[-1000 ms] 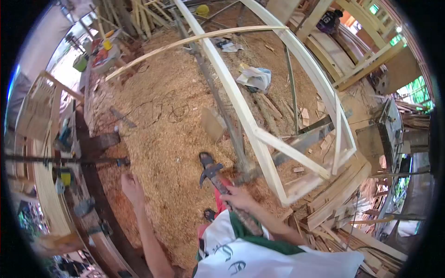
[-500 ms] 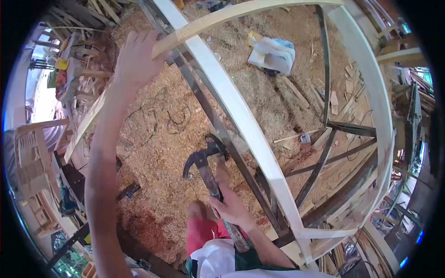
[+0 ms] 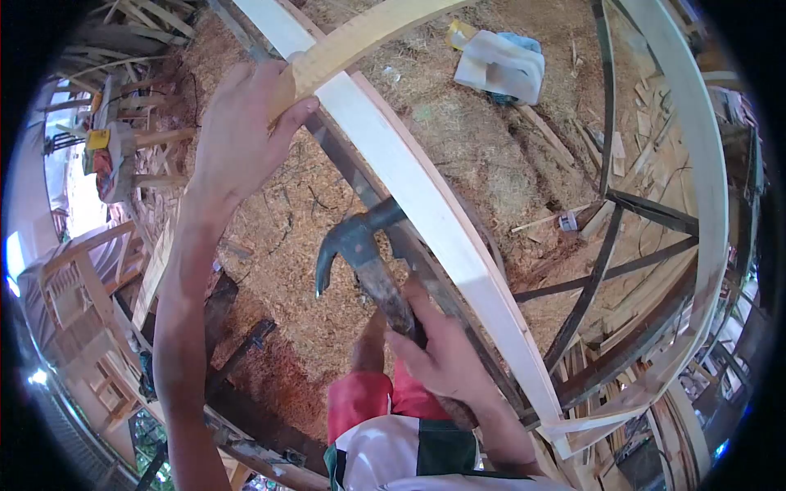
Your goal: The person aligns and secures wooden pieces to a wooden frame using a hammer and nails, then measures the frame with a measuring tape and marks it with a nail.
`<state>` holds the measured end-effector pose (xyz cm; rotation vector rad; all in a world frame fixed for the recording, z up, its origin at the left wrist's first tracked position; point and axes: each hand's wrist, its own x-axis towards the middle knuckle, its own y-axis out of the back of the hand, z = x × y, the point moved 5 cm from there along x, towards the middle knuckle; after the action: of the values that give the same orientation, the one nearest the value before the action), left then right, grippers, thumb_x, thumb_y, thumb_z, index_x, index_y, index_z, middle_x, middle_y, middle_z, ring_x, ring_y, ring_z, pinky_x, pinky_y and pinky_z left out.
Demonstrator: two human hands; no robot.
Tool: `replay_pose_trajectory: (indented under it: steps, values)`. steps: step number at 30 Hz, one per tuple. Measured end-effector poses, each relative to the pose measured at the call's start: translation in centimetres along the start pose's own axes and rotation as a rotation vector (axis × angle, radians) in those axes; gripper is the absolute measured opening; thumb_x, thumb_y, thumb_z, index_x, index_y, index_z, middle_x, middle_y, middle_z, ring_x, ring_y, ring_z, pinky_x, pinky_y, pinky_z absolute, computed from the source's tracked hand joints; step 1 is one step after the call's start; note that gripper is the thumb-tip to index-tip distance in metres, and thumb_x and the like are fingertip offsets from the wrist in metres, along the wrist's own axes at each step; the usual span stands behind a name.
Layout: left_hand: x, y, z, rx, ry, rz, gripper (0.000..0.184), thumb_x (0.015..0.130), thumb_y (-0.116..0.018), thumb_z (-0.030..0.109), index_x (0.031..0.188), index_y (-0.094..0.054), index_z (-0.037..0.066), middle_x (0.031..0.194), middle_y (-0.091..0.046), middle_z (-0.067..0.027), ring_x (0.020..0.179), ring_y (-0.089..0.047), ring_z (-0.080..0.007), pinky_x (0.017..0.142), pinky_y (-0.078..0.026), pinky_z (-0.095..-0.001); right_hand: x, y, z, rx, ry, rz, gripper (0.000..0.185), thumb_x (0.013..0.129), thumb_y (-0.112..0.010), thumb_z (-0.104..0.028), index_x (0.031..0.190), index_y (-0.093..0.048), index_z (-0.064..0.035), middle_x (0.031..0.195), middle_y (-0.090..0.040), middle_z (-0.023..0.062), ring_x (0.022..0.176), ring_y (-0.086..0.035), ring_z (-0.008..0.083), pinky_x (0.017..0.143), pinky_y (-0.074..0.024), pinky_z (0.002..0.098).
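Note:
My left hand is closed round the end of a curved wooden strip, where the strip crosses a long pale board. My right hand grips the worn handle of a claw hammer. The hammer's claw points left, and its striking face is at the left edge of the board; whether it touches cannot be made out. Under the board runs a dark metal bar, part of a frame that reaches to the right.
Sawdust covers the ground. A white plastic container lies beyond the board. Dark crossed braces and a bent pale strip stand at the right. Wood scraps and a slatted wooden piece are at the left.
The hammer has moved up and right, its head now at the board's edge. My left hand stays on the curved strip's end. The whole view has shifted slightly.

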<state>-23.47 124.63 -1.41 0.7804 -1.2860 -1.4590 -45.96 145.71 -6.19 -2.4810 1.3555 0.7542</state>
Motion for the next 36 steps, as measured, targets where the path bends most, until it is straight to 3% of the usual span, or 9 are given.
replay_pose_trajectory:
  steps: [3, 6, 8, 19, 22, 24, 26, 28, 36]
  values:
    - [1.4, 0.6, -0.5, 0.139, -0.131, 0.049, 0.037, 0.092, -0.063, 0.031, 0.11, -0.058, 0.0, 0.091, -0.057, -0.0196, 0.091, -0.055, -0.0395, 0.078, -0.045, -0.0495, -0.1, -0.1, 0.5, -0.062, 0.01, 0.065, 0.055, 0.091, -0.064, -0.02, 0.135, -0.04, 0.0008, 0.077, -0.063, 0.0252, 0.067, -0.066, 0.0405, 0.057, -0.05, 0.0432]
    - [1.8, 0.7, -1.6, 0.017, 0.006, 0.039, 0.038, 0.091, -0.065, 0.033, 0.11, -0.059, 0.0, 0.092, -0.056, -0.0196, 0.088, -0.055, -0.0399, 0.078, -0.045, -0.049, -0.5, -0.7, 0.3, -0.176, 0.145, 0.113, 0.051, 0.091, -0.064, -0.023, 0.131, -0.042, 0.0012, 0.074, -0.062, 0.0259, 0.066, -0.065, 0.0438, 0.057, -0.0488, 0.0467]
    - [1.8, 0.5, -1.7, 0.003, 0.017, 0.01, 0.039, 0.091, -0.065, 0.033, 0.11, -0.059, -0.001, 0.093, -0.056, -0.0195, 0.088, -0.056, -0.0396, 0.078, -0.046, -0.0486, -1.1, -1.7, 0.0, -0.032, -0.186, -0.097, 0.031, 0.093, -0.062, -0.02, 0.106, -0.045, 0.0016, 0.077, -0.059, 0.0302, 0.077, -0.06, 0.0516, 0.065, -0.0468, 0.0551]
    - [2.4, 1.1, -2.9, 0.03, -0.008, -0.025, 0.043, 0.089, -0.07, 0.03, 0.116, -0.059, -0.001, 0.092, -0.054, -0.0174, 0.085, -0.057, -0.036, 0.075, -0.046, -0.0442, -0.9, -0.4, -0.5, 0.0, -0.167, 0.007, 0.041, 0.093, -0.061, -0.02, 0.123, -0.043, 0.0011, 0.071, -0.061, 0.0288, 0.069, -0.062, 0.0503, 0.059, -0.0486, 0.0539]
    - [1.8, 0.9, -2.3, -0.022, 0.061, -0.042, 0.042, 0.088, -0.071, 0.03, 0.114, -0.06, 0.0, 0.09, -0.053, -0.0173, 0.084, -0.056, -0.0362, 0.074, -0.045, -0.0448, -0.7, 0.8, -1.2, -0.1, -0.222, 0.028, 0.031, 0.091, -0.066, -0.025, 0.103, -0.05, -0.002, 0.067, -0.058, 0.0223, 0.064, -0.063, 0.0453, 0.054, -0.0477, 0.047]
    - [1.8, 1.1, -1.2, 0.009, 0.016, -0.048, 0.031, 0.086, -0.071, 0.03, 0.094, -0.062, 0.002, 0.086, -0.059, -0.0155, 0.085, -0.054, -0.0357, 0.075, -0.045, -0.0477, -0.8, 0.5, -0.9, -0.131, -0.171, 0.026, 0.03, 0.091, -0.066, -0.025, 0.102, -0.05, -0.0023, 0.067, -0.058, 0.0226, 0.064, -0.063, 0.0455, 0.055, -0.0475, 0.0483]
    - [1.3, 1.3, -0.5, -0.014, -0.01, -0.018, 0.031, 0.085, -0.073, 0.029, 0.096, -0.062, 0.002, 0.086, -0.059, -0.0151, 0.084, -0.054, -0.0352, 0.074, -0.045, -0.0472, -0.9, 0.4, -0.8, -0.165, -0.123, 0.021, 0.03, 0.091, -0.066, -0.026, 0.102, -0.05, -0.0026, 0.066, -0.058, 0.023, 0.064, -0.063, 0.0458, 0.055, -0.0472, 0.0497]
    - [1.0, 1.2, 0.0, -0.044, -0.032, 0.013, 0.031, 0.083, -0.074, 0.028, 0.098, -0.063, 0.003, 0.085, -0.06, -0.0148, 0.084, -0.055, -0.0347, 0.074, -0.045, -0.0467, -1.0, 0.0, -0.6, -0.185, -0.186, -0.104, 0.052, 0.092, -0.062, -0.022, 0.132, -0.041, 0.0042, 0.072, -0.061, 0.0299, 0.064, -0.062, 0.0501, 0.057, -0.05, 0.0543]
    - [0.3, 0.5, -0.3, -0.147, 0.101, 0.012, 0.043, 0.08, -0.076, 0.025, 0.114, -0.062, 0.003, 0.09, -0.065, -0.0143, 0.085, -0.056, -0.0337, 0.075, -0.047, -0.0431, -1.4, -0.7, 1.3, -0.186, -0.306, -0.207, 0.048, 0.091, -0.064, -0.025, 0.123, -0.046, 0.0053, 0.079, -0.062, 0.0278, 0.073, -0.063, 0.0474, 0.063, -0.0507, 0.0521]
